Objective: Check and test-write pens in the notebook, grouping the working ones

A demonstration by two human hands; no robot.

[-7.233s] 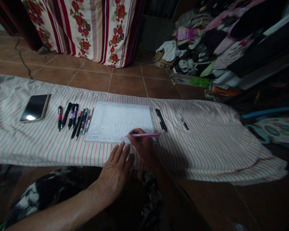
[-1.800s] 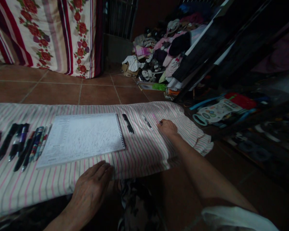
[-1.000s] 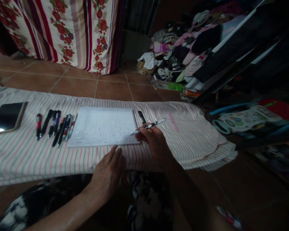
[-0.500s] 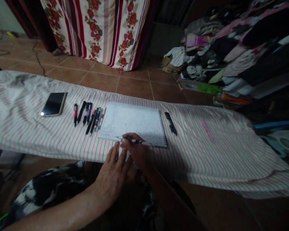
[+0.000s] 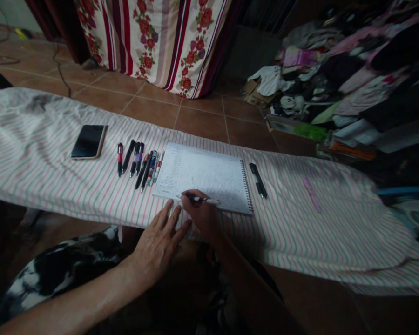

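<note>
- i see the right hand [image 5: 203,215] pinching a black and white pen [image 5: 201,200], with the tip down on the near edge of the notebook [image 5: 205,177].
- the left hand [image 5: 159,241] lies flat with its fingers spread, holding nothing. its fingertips touch the striped cloth [image 5: 56,181] just near the notebook's near left corner.
- the notebook lies open in the middle of the cloth, with its wire rings on the right side.
- a row of pens [image 5: 138,160] lies just left of the notebook, side by side.
- a phone [image 5: 88,141] lies further left, face up and dark.
- a black pen [image 5: 258,180] lies just right of the wire rings.
- a pink pen [image 5: 312,195] lies far off to the right on the cloth, well apart from the hands.
</note>
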